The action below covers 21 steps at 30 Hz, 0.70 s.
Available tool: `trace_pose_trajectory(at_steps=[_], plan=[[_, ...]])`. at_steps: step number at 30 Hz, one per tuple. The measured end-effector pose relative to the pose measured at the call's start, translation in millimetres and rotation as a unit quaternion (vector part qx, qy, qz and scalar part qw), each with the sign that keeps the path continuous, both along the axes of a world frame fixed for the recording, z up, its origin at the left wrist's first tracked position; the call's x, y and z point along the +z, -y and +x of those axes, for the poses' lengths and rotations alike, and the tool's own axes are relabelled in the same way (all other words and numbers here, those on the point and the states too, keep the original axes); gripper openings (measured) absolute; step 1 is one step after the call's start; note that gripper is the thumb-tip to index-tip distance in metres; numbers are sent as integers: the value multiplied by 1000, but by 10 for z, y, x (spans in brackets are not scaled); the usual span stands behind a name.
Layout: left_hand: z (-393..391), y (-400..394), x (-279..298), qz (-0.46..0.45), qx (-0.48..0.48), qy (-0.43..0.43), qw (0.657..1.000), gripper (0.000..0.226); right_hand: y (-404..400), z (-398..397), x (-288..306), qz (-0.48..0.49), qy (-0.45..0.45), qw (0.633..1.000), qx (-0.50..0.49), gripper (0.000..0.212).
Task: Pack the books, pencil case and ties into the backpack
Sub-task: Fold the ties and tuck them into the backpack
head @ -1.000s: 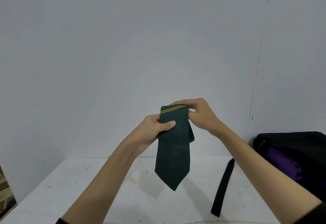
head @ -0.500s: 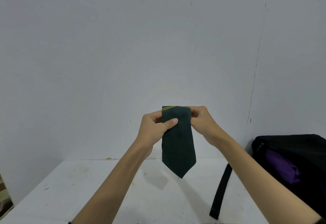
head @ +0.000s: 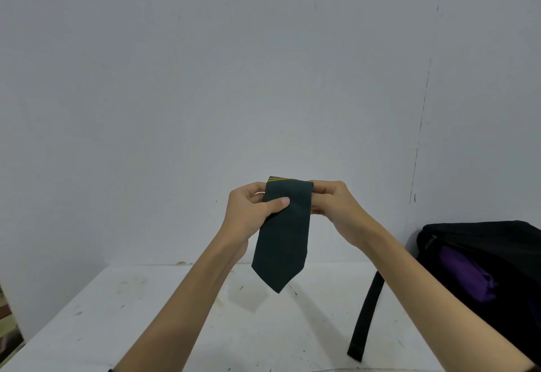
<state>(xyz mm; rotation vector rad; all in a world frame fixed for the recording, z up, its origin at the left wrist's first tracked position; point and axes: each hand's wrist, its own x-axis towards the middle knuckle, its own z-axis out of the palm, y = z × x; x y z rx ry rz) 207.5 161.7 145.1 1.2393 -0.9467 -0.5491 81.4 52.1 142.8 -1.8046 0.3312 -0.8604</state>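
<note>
I hold a dark green tie (head: 282, 242) with thin yellow stripes at its folded top, up in the air over the white table (head: 146, 319). My left hand (head: 251, 215) pinches its upper left edge, thumb across the front. My right hand (head: 336, 210) grips the upper right edge, fingers curled behind the fold. The pointed tip hangs down just above the table. The black backpack (head: 480, 242) lies open at the right edge, with purple fabric (head: 468, 272) showing inside it.
A black backpack strap (head: 367, 316) trails across the table toward me, right of the tie. A plain grey wall (head: 263, 78) stands close behind the table. The table's left edge drops off near striped flooring (head: 7, 322).
The tie has been folded shorter: its tip has risen and the hanging length has shrunk. Both hands stayed at its top and came closer together.
</note>
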Motion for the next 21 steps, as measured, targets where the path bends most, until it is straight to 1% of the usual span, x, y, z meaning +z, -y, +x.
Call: trace_pose_trajectory(at_steps=[2,4,5,6,7,10,13,16,18,20,21], plan=[[-11,-7,15,-4,-1,-8,1000,21,-8,4,-22,40,9,999,24,27],[-15,-1,22,-11,2,-19,1000,21,-26,3,-40,105,32,993,54,40],[-14,1,22,-14,6,-28,999,22,-42,-3,-49,120,36,990,68,44],[-17,3,20,-18,8,-37,999,22,-59,-9,-64,114,30,990,76,46],[-17,9,11,-21,8,-41,999,22,-86,-5,-76,96,22,992,75,45],[-31,29,-17,-27,11,-36,999,17,-148,28,-99,54,31,997,40,26],[-7,54,-35,-34,20,-31,999,18,-161,45,-88,65,61,996,11,25],[5,53,-50,-48,-28,-45,997,29,-153,55,-50,71,68,995,-10,22],[-10,57,-77,-57,-68,-70,994,41,-158,76,-10,84,77,993,-22,21],[-6,73,-129,-46,-95,-85,991,55,-168,100,40,95,82,992,-32,18],[3,78,-162,-33,-106,-70,991,59,-177,111,67,95,84,991,-38,17]])
